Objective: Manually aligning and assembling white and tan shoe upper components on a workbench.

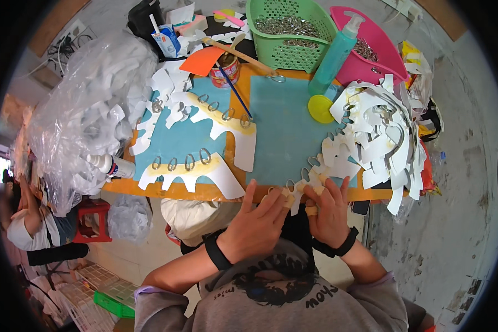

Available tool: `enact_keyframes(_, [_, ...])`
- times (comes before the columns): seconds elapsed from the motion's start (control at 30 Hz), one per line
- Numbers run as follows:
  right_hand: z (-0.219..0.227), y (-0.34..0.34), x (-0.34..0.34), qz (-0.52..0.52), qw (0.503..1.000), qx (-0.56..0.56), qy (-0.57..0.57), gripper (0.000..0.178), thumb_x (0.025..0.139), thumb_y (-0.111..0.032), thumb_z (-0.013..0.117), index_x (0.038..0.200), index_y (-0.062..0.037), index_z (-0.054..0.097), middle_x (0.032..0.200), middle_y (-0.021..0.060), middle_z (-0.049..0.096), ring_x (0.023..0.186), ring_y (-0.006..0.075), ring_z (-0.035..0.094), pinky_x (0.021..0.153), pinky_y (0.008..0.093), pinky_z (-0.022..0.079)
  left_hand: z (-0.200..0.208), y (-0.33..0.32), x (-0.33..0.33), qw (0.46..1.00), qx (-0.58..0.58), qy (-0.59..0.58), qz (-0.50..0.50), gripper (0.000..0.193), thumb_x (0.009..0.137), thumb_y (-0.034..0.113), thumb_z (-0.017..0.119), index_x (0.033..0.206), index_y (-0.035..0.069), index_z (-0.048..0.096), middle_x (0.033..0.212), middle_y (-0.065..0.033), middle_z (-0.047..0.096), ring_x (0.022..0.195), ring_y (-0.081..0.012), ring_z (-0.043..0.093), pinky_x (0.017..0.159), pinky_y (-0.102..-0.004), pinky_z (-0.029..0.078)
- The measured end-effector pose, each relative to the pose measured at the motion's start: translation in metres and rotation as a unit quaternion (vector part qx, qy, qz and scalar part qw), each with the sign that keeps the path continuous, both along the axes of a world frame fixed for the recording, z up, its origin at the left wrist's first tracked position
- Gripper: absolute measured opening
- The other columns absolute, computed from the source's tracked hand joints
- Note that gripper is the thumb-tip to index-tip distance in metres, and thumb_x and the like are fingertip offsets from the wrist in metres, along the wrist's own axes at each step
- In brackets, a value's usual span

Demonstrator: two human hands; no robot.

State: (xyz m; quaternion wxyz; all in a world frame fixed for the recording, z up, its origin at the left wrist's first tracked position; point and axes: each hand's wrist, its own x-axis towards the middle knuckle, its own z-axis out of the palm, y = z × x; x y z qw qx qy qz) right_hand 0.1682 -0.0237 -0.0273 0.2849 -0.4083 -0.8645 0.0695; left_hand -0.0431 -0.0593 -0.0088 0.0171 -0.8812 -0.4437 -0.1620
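Observation:
At the table's front edge, my left hand [261, 226] and my right hand [328, 214] pinch a white scalloped cut-out [298, 195] between them. Pale covers sit on several of my fingertips. Oval metal clips [305, 175] stand along the part between my hands; my fingers hide some of it. Left of my left hand lies another white cut-out [189, 178] with clips and a yellowish, glue-like band. Beyond it is a similar piece [221, 118]. A heap of such white pieces [383, 133] rises to the right of my right hand, its near pieces close to my fingers.
Behind are a green basket [293, 55] and a pink basket [346, 69] of metal clips, a teal pump bottle [333, 58], and a tin [224, 76] with a brush. A large plastic bag [88, 105] and white bottle [111, 165] stand left. Another person [35, 227] sits far left.

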Motion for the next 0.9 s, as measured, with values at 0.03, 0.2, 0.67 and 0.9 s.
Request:
enact_keyframes(0.03, [0.002,0.002,-0.002,-0.002,0.999,0.030,-0.016,0.055,0.072,0.003,0.060,0.124,0.0027,0.041,0.114,0.0104,0.064,0.116,0.0376,0.049,0.108,0.0674,0.018,0.000,0.000,-0.002,1.000,0.001,0.002,-0.003,0.034,0.071,0.018,0.061,0.102,0.004,0.068,0.116,-0.0085,0.058,0.129,-0.0230,0.044,0.111,-0.0653,0.011])
enact_keyframes(0.2, [0.004,0.004,-0.008,-0.016,0.999,0.043,-0.022,0.058,0.072,0.003,0.059,0.126,0.0044,0.037,0.114,0.0054,0.066,0.118,0.0374,0.049,0.108,0.0681,0.016,-0.001,0.000,-0.004,1.000,0.014,0.008,-0.008,0.032,0.073,0.019,0.061,0.101,0.006,0.068,0.116,-0.0075,0.057,0.129,-0.0219,0.043,0.111,-0.0656,0.011])
enact_keyframes(0.67, [-0.002,-0.012,0.001,-0.002,0.999,-0.030,0.018,0.053,0.076,0.004,0.058,0.126,0.0051,0.039,0.112,0.0176,0.058,0.111,0.0379,0.052,0.113,0.0579,0.020,0.005,0.002,0.000,1.000,0.004,0.011,-0.009,0.031,0.071,0.019,0.061,0.098,0.003,0.068,0.112,-0.0091,0.057,0.131,-0.0246,0.042,0.112,-0.0662,0.007])
enact_keyframes(0.9, [-0.012,-0.011,-0.001,0.007,0.999,0.032,0.020,0.045,0.076,0.000,0.062,0.118,0.0039,0.047,0.111,0.0170,0.059,0.108,0.0371,0.054,0.108,0.0637,0.023,0.020,0.009,-0.011,0.983,-0.041,-0.180,0.018,0.037,0.067,0.009,0.061,0.103,0.001,0.062,0.108,-0.0106,0.060,0.125,-0.0285,0.046,0.112,-0.0646,0.009])
